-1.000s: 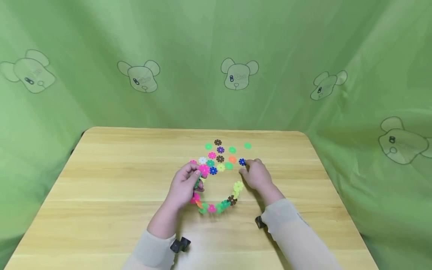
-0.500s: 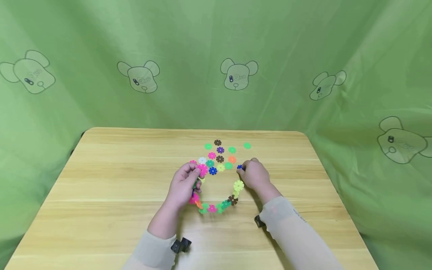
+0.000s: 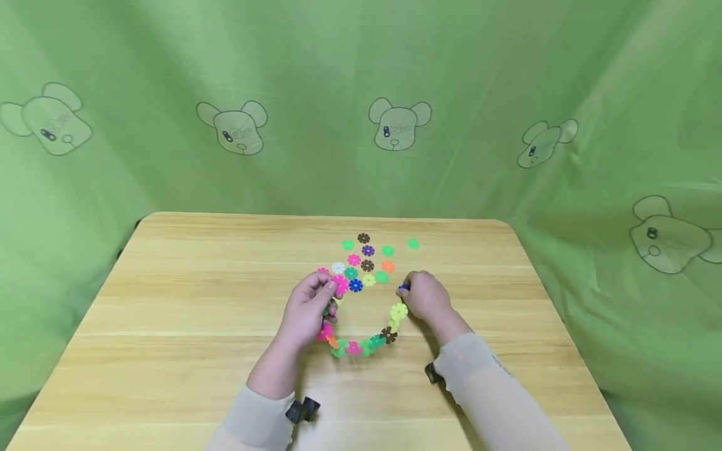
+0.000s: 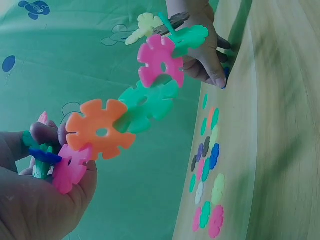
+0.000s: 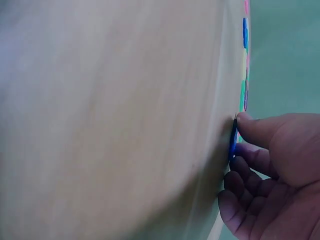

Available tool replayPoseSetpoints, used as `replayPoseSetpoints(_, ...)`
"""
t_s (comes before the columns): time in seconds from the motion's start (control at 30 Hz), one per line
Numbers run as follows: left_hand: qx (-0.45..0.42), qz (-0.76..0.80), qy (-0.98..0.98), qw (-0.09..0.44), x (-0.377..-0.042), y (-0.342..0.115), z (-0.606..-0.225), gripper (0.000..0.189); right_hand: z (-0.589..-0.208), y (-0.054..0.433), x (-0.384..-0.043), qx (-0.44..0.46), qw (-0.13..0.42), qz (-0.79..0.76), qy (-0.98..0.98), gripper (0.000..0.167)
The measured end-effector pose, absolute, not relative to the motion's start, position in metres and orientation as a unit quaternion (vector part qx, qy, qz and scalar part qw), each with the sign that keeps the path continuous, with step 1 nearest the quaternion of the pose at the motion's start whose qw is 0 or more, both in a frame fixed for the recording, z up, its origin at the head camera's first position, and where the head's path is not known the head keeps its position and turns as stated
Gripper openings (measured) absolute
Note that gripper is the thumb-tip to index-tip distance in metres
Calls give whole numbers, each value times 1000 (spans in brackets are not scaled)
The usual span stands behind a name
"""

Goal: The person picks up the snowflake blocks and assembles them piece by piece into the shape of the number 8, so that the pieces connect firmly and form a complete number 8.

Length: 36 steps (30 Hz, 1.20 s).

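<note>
My left hand [image 3: 307,307] pinches one end of a chain of interlocking flower discs [image 3: 353,348], near a pink disc at the thumb tip. The chain curves round toward the right, ending in a yellow disc [image 3: 398,311]. In the left wrist view an orange disc [image 4: 80,131], then green and pink ones, are slotted edge into edge, and several discs lie within the curled fingers. My right hand [image 3: 427,295] is at the tabletop, a dark blue disc [image 5: 233,137] between its thumb and fingertips. That disc stands nearly flat along the wood and is mostly covered in the head view.
Several loose flower discs lie spread beyond the hands, among them a blue one [image 3: 355,285], an orange one [image 3: 388,267] and a brown one [image 3: 363,238]. The wooden table [image 3: 169,300] runs back to a green curtain [image 3: 316,175].
The right hand has closed its fingertips on the blue disc and drawn it slightly nearer along the table. The left hand and the chain have hardly moved.
</note>
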<state>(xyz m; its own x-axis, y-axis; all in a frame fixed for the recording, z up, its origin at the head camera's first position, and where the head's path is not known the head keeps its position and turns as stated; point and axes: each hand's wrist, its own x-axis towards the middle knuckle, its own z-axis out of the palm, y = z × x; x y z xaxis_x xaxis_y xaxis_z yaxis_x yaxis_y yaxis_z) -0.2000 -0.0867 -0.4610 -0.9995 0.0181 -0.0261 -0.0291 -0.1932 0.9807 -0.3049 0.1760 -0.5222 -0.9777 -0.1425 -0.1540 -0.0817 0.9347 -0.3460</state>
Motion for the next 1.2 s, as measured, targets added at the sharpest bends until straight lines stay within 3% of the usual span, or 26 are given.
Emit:
replayPoseSetpoints(0.3, 0, 776, 630, 18, -199, -85, -458, 11, -522, 178, -302, -59, 81, -201, 974, 18)
replayPoseSetpoints(0.47, -3, 776, 630, 21, -199, -85, -459, 11, -520, 181, -300, -47, 60, -198, 977, 25)
replayPoseSetpoints(0.63, -4, 774, 633, 18, -199, -85, -459, 11, -517, 184, -299, -60, 80, -175, 980, 36)
replayPoseSetpoints(0.77, -6, 773, 634, 18, -199, -85, -459, 12, -516, 186, -300, -57, 95, -185, 977, 30)
replayPoseSetpoints(1.0, 6, 765, 644, 16, -199, -84, -459, 11, -499, 184, -290, -71, 35, -387, 919, 9)
replayPoseSetpoints(1.2, 13, 761, 649, 15, -199, -84, -461, 11, -449, 154, -267, -173, -20, -564, 808, 13)
